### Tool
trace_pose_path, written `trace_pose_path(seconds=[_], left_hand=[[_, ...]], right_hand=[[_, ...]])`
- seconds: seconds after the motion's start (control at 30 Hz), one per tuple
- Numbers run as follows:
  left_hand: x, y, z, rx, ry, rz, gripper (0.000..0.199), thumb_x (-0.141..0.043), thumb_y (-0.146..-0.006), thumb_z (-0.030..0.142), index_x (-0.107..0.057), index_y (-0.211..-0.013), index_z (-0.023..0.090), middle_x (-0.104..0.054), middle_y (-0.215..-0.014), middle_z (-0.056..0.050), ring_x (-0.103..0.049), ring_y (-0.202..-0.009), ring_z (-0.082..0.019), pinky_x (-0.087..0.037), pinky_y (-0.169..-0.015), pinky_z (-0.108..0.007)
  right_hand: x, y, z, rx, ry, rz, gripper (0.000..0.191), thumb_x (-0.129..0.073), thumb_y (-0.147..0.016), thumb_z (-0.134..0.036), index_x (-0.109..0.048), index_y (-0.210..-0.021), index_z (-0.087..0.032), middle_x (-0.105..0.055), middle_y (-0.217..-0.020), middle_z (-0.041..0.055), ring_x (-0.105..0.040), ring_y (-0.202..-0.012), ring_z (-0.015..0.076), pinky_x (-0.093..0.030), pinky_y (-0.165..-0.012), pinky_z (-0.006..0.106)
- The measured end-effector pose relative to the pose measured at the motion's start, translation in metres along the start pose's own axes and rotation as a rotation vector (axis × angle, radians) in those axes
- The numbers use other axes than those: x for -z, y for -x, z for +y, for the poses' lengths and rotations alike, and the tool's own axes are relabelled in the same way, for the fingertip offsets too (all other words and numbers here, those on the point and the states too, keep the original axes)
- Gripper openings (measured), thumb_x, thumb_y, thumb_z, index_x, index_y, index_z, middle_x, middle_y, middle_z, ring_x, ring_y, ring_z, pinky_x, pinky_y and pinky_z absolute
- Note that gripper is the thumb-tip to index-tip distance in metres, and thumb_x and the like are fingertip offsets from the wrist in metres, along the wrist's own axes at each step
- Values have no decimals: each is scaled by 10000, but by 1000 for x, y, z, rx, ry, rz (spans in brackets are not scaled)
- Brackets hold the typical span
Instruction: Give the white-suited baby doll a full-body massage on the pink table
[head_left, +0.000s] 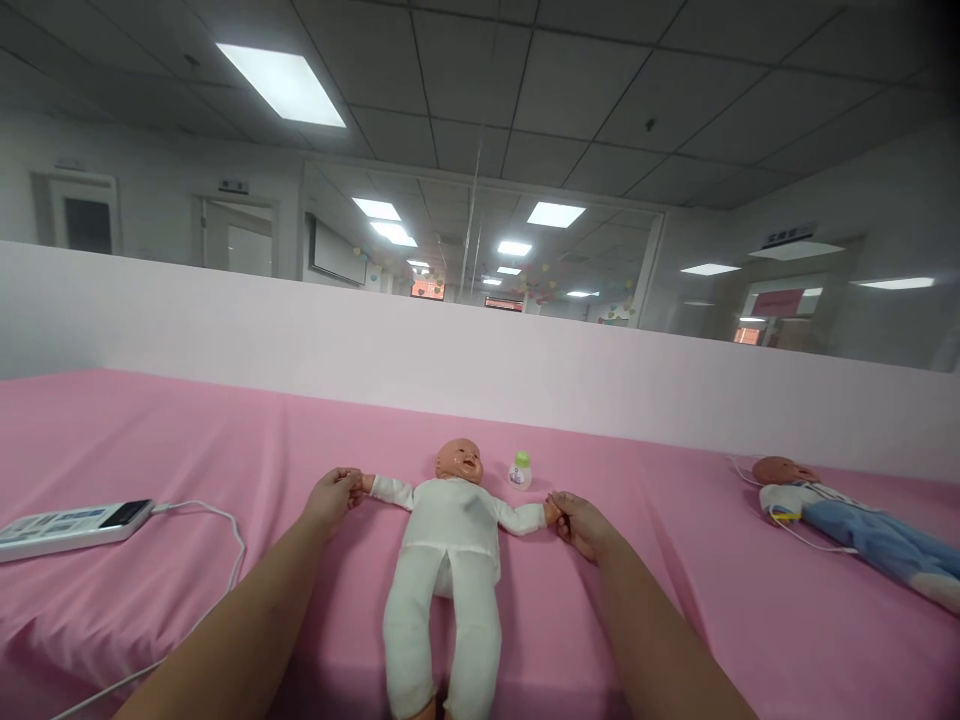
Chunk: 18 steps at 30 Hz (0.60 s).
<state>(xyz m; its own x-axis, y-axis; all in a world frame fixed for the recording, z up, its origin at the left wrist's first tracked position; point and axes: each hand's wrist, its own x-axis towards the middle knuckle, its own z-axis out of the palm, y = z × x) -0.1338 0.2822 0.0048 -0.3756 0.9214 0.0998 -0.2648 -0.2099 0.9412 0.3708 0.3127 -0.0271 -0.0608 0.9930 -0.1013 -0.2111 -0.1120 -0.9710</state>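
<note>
We saw a baby doll in white clothes lying on its back at the lower centre of the frame, arms spread, face tipped toward the right. Its feet were cut off by the bottom edge, and its hands were mostly covered by the fingers gripping them.

The left hand, left of the doll, was nearly closed, pinching the small hand there between thumb and fingers. The right hand had the doll's other hand in a similar pinch, its remaining fingers loosely curled; we could not make out every fingertip.

Just beside the doll's head, to the right, a small bottle with a green cap stood upright, its label too small for us to read. All this rested on a pink sheet.

At the left edge we saw only part of a white device, its print blurred; its cable ran down beside the left forearm, partly hard to follow. At the right edge a second doll in blue was cut off at the feet. Beyond stood a white partition, with reflections muddling the glass above.
</note>
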Motion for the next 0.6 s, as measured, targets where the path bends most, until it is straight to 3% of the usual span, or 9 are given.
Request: trace_pose_path(seconds=[0.17,0.3,0.6], left_hand=[[4,-5,-2,35,23,-4,375,-809,-539,252,-668,-874,157,-658,-693,-15,-603,-612,-148,-535,-639,-297],[7,-8,-5,32,15,-22,389,-807,-530,245,-673,-883,153,-659,-705,-14,-610,-618,-151,-530,-635,-292],[5,-2,-4,-40,-35,-60,414,-878,-624,440,-589,-761,177,-559,-629,27,-496,-559,-116,-436,-547,-269]], right_hand=[[3,-1,1,-2,-50,-98,219,-852,-776,-343,-713,-832,-184,-674,-773,27,-556,-636,96,-483,-580,193],[5,5,-2,15,-79,-187,289,-887,-735,-309,-735,-943,-178,-699,-843,36,-603,-696,119,-525,-675,229],[3,4,-1,85,53,-154,387,-908,-708,-425,-622,-780,-174,-629,-687,0,-456,-549,77,-344,-500,200]])
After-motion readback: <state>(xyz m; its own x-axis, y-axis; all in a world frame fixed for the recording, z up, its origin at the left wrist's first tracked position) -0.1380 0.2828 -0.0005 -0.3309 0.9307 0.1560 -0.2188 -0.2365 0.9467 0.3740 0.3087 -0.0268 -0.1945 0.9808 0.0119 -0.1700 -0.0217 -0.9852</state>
